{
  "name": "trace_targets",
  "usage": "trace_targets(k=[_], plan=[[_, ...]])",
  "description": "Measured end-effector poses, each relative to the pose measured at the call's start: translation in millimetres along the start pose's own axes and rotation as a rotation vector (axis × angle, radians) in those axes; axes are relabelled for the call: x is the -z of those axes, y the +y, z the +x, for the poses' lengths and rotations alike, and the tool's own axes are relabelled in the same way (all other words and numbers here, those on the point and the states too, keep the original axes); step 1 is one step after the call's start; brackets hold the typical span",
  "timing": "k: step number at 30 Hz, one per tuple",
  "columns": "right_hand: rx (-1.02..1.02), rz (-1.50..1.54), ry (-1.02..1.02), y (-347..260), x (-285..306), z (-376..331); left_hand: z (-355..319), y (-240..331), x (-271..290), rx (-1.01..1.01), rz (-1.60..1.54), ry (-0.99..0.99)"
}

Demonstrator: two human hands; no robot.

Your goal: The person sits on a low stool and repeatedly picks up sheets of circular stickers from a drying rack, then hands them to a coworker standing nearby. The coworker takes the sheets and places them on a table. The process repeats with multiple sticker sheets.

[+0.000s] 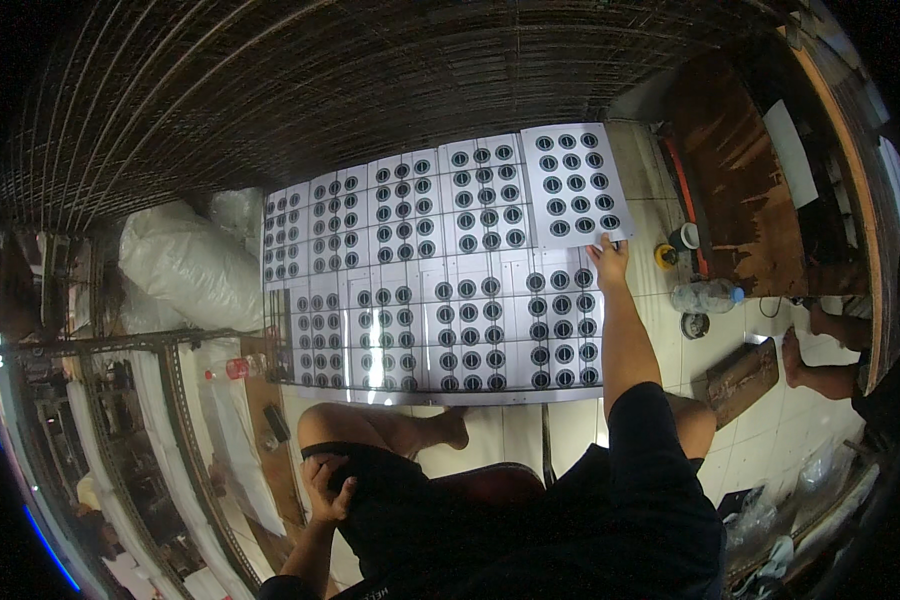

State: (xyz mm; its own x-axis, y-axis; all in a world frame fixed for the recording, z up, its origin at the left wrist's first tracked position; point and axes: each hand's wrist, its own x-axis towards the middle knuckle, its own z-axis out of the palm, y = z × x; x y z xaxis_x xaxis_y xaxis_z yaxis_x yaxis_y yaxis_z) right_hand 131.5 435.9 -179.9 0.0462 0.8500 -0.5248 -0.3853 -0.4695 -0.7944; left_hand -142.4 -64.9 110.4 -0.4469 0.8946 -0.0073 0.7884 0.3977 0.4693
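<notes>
My right hand [608, 264] reaches far forward, its fingers and thumb at the lower edge of a white sheet [548, 218] printed with columns of dark round emblems. That sheet lies at the far right end of the rack, reaching past the rack's side. Several similar printed sheets [425, 330] lie side by side in two rows on the wire rack [278, 335], and thin wires run across them. On my left thigh rests my left hand [328, 487], holding nothing, fingers bent loosely and apart.
Raised wire shelves [350, 70] loom behind the rack. Wrapped plastic bundles [190, 265] lie at left. On the tiled floor to the right are a water bottle [708, 296], a cup [685, 237] and a wooden block [738, 378]. Another person's feet [795, 358] show at far right.
</notes>
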Motion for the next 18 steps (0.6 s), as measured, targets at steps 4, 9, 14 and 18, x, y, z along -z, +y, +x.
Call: trace_targets(k=[4, 9, 14, 18], plan=[[0.007, 0.038, -0.012, 3, -3, -1, -2, -4, -1, 0.002, -0.005, 0.005], [-0.082, 0.066, 0.164, 2, -6, -6, -2, -1, 1, 0.007, -0.005, -0.013], [-0.087, 0.004, 0.157, 26, 26, -10, -2, -10, -3, 0.007, -0.056, -0.001], [-0.224, -0.119, 0.093, 17, 34, -72, -15, -18, -10, 0.026, -0.088, 0.02]])
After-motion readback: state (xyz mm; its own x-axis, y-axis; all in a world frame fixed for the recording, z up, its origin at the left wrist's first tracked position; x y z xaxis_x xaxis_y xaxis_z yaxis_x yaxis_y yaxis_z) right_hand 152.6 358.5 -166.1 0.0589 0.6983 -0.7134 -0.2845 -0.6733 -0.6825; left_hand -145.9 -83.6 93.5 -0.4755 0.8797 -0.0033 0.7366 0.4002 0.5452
